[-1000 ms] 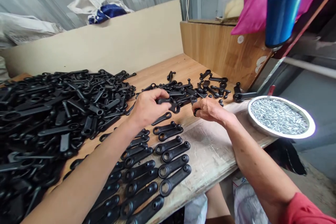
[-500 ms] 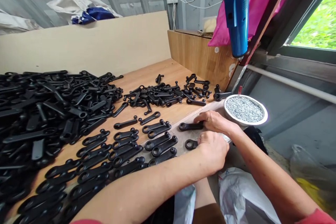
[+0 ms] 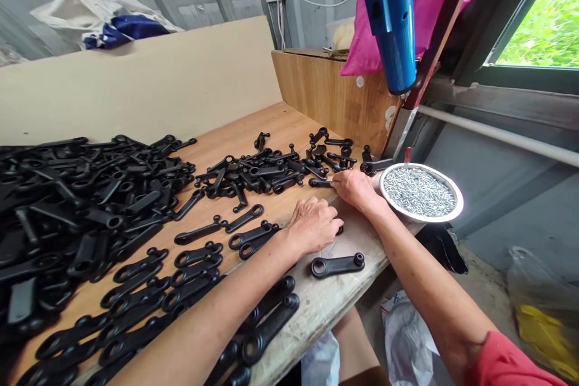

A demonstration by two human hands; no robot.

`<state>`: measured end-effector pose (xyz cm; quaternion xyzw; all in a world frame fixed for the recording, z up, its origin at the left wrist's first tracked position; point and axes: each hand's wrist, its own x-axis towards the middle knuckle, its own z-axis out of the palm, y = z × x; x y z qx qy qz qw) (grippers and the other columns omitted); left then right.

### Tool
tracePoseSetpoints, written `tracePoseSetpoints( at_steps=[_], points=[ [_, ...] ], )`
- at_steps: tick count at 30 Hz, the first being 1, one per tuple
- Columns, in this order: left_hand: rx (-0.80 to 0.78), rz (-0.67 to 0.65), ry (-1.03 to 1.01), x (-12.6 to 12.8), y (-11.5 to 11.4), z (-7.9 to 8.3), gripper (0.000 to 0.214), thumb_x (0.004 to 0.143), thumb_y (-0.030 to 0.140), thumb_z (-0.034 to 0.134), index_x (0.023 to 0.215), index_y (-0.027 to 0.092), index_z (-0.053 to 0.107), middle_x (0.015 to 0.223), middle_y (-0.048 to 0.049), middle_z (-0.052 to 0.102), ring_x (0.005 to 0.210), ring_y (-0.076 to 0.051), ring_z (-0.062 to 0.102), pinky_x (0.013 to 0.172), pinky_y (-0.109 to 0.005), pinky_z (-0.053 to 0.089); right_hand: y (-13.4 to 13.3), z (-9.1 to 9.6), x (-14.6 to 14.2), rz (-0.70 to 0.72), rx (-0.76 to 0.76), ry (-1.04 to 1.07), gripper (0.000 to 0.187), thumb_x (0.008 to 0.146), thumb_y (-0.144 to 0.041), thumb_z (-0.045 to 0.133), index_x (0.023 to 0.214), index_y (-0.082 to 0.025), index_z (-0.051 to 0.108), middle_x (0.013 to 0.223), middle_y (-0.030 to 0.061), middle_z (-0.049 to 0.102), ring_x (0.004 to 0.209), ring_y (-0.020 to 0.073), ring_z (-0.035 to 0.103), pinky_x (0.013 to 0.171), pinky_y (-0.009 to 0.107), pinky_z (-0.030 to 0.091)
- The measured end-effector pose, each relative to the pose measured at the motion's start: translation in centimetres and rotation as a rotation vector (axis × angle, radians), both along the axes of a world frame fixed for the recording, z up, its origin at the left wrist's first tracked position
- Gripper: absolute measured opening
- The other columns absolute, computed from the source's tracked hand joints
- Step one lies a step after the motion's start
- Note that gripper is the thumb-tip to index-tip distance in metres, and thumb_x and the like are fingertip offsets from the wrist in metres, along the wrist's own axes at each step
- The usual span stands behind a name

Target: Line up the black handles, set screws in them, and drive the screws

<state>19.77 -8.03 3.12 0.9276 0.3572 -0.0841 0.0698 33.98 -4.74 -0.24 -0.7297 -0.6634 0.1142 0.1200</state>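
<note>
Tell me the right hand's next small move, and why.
Probably draw the black lever arm with the right hand's grip toward the front of the bench: the grip seems to reach its end, and the front lever arm lies there, apart from its neighbours.

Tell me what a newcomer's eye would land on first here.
Probably the big heap of black lever-like parts on the left of the table, then the bright blue tool hanging at upper right, in front of the pink cloth. Next might come the white-rimmed bowl of small silvery pins, just right of the right hand.
</note>
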Motion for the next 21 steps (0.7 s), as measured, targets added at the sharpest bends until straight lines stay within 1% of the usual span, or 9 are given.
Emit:
tracePoseSetpoints(
  at_steps=[4,7,9,12,13,16,18,20,21],
  points=[
    [-0.116,-0.034,0.039,-0.7,0.6,0.1,0.027,0.091,0.030,0.043,0.081,0.018,0.065,0.083,-0.0039,0.067,0.077,-0.018,0.060,0.069,-0.032,0.044,-0.3,-0.6,0.7,0.158,0.022,0.125,0.018,0.078,-0.026,0.056,0.086,-0.022,0.072,0.093,0.0037,0.070,0.088,0.0169,0.061,0.073,0.023,0.042],
    [-0.165,-0.039,0.039,-1.4,0.6,0.5,0.029,0.090,0.028,0.041,0.080,0.023,0.067,0.082,-0.0008,0.069,0.073,-0.016,0.060,0.063,-0.028,0.041,-0.6,-0.9,0.7,0.270,0.020,0.222,0.014,0.075,-0.022,0.059,0.079,-0.019,0.072,0.086,0.0017,0.069,0.083,0.0137,0.060,0.072,0.021,0.040],
    [-0.187,-0.028,0.038,-1.9,0.7,0.7,0.031,0.089,0.030,0.040,0.078,0.024,0.068,0.081,0.0002,0.069,0.071,-0.016,0.061,0.060,-0.026,0.040,-0.8,-1.0,0.1,0.320,0.024,0.279,0.016,0.074,-0.019,0.060,0.084,-0.018,0.072,0.083,0.0014,0.069,0.080,0.0133,0.060,0.071,0.021,0.040],
    [-0.192,0.003,0.036,-2.1,0.3,0.6,0.030,0.088,0.035,0.042,0.078,0.023,0.068,0.080,-0.0013,0.070,0.073,-0.019,0.063,0.062,-0.027,0.042,-1.1,-1.3,-1.1,0.371,0.024,0.350,0.036,0.070,-0.015,0.058,0.105,-0.019,0.067,0.086,0.0021,0.069,0.078,0.0145,0.060,0.069,0.022,0.041],
    [-0.185,0.018,0.035,-2.0,-0.1,0.5,0.031,0.088,0.037,0.042,0.079,0.022,0.069,0.081,-0.0028,0.070,0.074,-0.020,0.063,0.064,-0.028,0.043,-1.3,-1.4,-1.5,0.400,0.011,0.374,0.039,0.069,-0.013,0.057,0.107,-0.019,0.066,0.086,0.0024,0.069,0.078,0.0147,0.061,0.068,0.023,0.041],
    [-0.164,0.048,0.034,-1.5,-1.7,0.1,0.036,0.090,0.038,0.039,0.084,0.019,0.069,0.085,-0.0083,0.070,0.078,-0.023,0.064,0.067,-0.031,0.045,-1.6,-1.7,-2.3,0.528,-0.066,0.450,0.034,0.065,-0.007,0.054,0.093,-0.017,0.071,0.083,0.0017,0.070,0.077,0.0139,0.061,0.070,0.021,0.042],
    [-0.163,0.047,0.025,-1.4,-2.7,0.2,0.035,0.090,0.040,0.040,0.086,0.019,0.068,0.087,-0.0085,0.070,0.081,-0.023,0.064,0.069,-0.031,0.045,-1.9,-1.8,-2.2,0.593,-0.122,0.502,0.032,0.064,-0.005,0.051,0.086,-0.015,0.071,0.083,0.0010,0.070,0.077,0.0129,0.062,0.071,0.020,0.043],
    [-0.155,0.057,0.004,-2.3,-2.8,0.6,0.030,0.089,0.039,0.044,0.087,0.022,0.068,0.090,-0.0044,0.070,0.084,-0.021,0.063,0.072,-0.029,0.045,-2.0,-1.4,-2.0,0.618,-0.164,0.550,0.036,0.064,-0.006,0.050,0.094,-0.013,0.069,0.084,0.0012,0.070,0.075,0.0126,0.062,0.068,0.019,0.045],
    [-0.141,0.082,-0.005,-3.1,-2.4,1.0,0.027,0.088,0.038,0.045,0.088,0.024,0.067,0.091,-0.0022,0.070,0.085,-0.020,0.063,0.073,-0.028,0.044,-1.9,-1.1,-1.9,0.601,-0.164,0.534,0.039,0.065,-0.008,0.050,0.099,-0.012,0.068,0.085,0.0014,0.069,0.073,0.0125,0.062,0.065,0.019,0.045]
  ],
)
